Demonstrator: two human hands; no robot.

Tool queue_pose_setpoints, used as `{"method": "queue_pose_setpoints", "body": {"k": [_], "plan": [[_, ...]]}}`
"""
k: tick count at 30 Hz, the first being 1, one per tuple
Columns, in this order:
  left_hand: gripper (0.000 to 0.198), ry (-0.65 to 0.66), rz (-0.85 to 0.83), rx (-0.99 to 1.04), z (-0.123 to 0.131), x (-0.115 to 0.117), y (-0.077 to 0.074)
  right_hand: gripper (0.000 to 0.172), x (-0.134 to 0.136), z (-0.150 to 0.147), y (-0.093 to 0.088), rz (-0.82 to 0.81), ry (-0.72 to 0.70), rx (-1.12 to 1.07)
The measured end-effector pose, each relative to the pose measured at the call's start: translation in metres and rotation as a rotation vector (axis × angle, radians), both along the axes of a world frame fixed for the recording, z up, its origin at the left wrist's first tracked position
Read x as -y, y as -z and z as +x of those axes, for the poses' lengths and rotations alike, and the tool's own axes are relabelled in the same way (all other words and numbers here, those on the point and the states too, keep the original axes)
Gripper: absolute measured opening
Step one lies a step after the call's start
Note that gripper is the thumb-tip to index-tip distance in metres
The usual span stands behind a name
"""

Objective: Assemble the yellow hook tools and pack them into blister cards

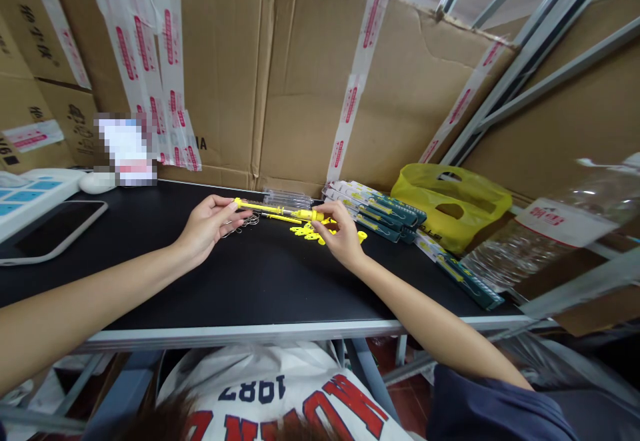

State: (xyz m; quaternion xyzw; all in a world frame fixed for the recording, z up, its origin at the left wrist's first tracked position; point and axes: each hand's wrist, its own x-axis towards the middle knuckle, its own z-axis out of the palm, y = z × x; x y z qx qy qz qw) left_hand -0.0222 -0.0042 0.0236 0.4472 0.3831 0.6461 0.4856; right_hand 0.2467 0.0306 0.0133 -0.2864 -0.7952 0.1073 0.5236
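tool: yellow pen-shaped tool (277,209) was held just above the black table (250,281), toward its back edge
axis: long axis ran left-right, nearly level, right end slightly lower; thicker end pointed right
left hand (207,226): fingertips pinched the slim left end
right hand (343,238): fingers closed on the thick right end
nearby: yellow small parts (305,232) lay under the tool, packaged tools (380,211) just right

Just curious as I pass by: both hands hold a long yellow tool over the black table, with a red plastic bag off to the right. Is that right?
Not quite: the plastic bag is yellow, not red, as the head view shows. The rest stands: the left hand and right hand hold the long yellow tool over the black table, bag to the right.
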Motion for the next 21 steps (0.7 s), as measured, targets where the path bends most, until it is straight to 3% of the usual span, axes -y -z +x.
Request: {"method": "queue_pose_setpoints", "body": {"k": [8,21], "plan": [[0.019,0.024,0.006,0.004,0.0,0.001,0.0,0.025,-0.006,-0.001,0.009,-0.142,-0.094,-0.026],[0.018,0.036,-0.01,0.011,-0.003,-0.003,0.0,0.029,-0.002,-0.001,0.012,-0.204,-0.154,0.02]]}}
